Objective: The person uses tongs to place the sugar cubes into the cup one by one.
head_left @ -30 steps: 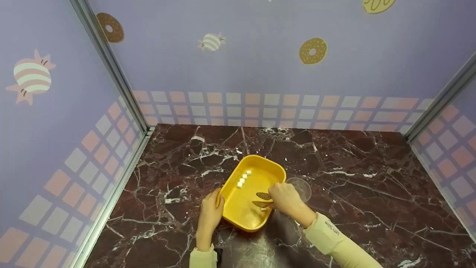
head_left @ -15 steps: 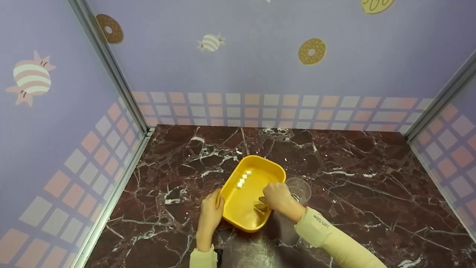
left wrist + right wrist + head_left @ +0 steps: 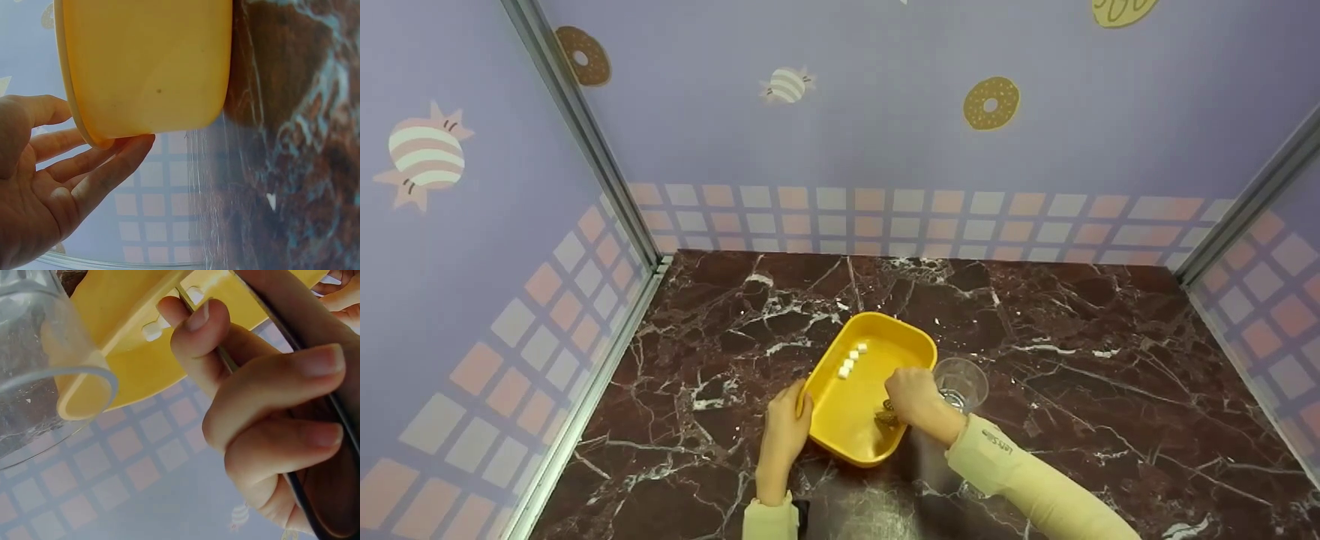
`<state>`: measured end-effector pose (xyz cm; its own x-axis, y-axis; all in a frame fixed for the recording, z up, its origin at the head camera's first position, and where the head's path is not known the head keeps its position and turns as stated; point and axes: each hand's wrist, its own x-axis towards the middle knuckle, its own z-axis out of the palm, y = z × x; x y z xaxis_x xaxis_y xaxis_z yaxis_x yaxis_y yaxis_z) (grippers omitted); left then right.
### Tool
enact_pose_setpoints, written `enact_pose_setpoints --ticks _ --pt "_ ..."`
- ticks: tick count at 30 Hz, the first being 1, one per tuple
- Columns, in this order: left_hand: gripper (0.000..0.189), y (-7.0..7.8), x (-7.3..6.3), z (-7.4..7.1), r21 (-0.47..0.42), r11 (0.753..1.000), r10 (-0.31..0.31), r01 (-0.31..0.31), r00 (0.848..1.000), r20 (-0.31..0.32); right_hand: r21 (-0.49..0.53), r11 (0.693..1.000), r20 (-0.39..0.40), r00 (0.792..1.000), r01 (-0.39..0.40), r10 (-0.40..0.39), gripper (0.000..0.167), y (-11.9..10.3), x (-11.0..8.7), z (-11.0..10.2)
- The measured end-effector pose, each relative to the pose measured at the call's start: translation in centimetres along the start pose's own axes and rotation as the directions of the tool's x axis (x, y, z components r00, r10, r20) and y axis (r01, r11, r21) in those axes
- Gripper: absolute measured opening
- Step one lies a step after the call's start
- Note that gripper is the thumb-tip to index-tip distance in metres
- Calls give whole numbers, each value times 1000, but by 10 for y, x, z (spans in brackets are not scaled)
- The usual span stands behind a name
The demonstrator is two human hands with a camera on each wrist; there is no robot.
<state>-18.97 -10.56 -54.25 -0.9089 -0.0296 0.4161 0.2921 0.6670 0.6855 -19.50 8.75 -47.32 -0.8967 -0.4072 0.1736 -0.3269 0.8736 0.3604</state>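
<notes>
- Four small white cubes [image 3: 848, 364] lie in a slanting row inside the deep yellow plastic tray with rounded corners [image 3: 892, 345], close to its left long wall; that lining-up looks done for these four.
- The gold-coloured metal tongs with leaf-shaped tips [image 3: 886, 417] reach down into the near right part of the tray, so the work seems midway rather than finished.
- Whether the tips pinch another cube cannot be told; the hand hides much of them.
- No cube can be made out in the clear round drinking glass [image 3: 962, 381], just beside the tray's right wall, so how many remain to be handled is unclear.
- The right hand [image 3: 913, 394] grips the tongs, its fingers curled round the slim arms, which look dark in the right wrist view.
- The left hand [image 3: 784, 429] holds the tray's left rim, thumb on one side and fingers on the other.
- The tray sits turned at an angle on the dark red-brown tabletop with white veins [image 3: 1110, 405], its inside smooth and slightly glossy, one dark speck showing on the outer wall.
- The cubes look matt, even in size and sharp-sided from above, softer at the corners close up.
</notes>
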Motion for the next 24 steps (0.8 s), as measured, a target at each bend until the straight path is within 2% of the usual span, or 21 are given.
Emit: enact_pose_setpoints --ticks 3,10,16,24 --pt "26 0 1 0 5 1000 -1 1 1000 -2 3 1000 24 1000 2 -2 15 1 1 0" --pt "25 1 0 -1 8 1000 3 -3 1000 -10 23 999 -46 999 26 -25 16 5 -1 2" --pt "25 1 -1 0 2 1000 2 -2 1000 -14 121 992 9 1000 24 -25 17 13 0 5" --pt "25 3 0 -1 5 1000 -8 8 1000 -3 257 966 -25 999 41 -36 33 27 -3 9"
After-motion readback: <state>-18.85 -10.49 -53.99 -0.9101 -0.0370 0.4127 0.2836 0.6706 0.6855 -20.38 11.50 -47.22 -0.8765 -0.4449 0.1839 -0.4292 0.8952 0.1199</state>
